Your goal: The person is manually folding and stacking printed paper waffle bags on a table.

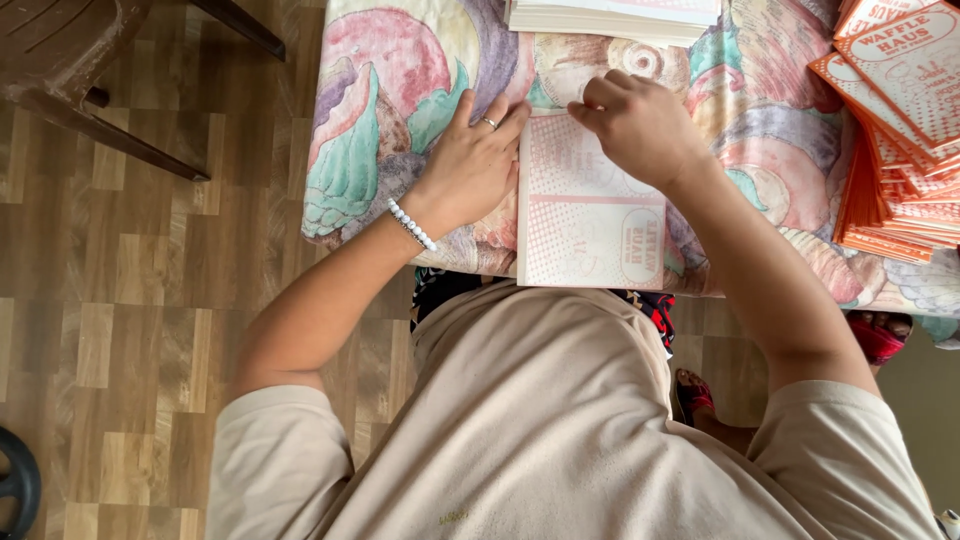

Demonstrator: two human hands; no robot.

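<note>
Pink printed card [585, 215] (flat on cloth) between and under both hands [475, 165].

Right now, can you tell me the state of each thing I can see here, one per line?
Pink-and-white printed sheet: flat on the table, near edge at the table edge.
Left hand: open, palm down at the sheet's left edge.
Right hand: fingers curled, pressing the sheet's top edge.
Orange printed stack: fanned, uneven.
White stack: squared, lying flat.
Patterned cloth: spread over the table.
</note>
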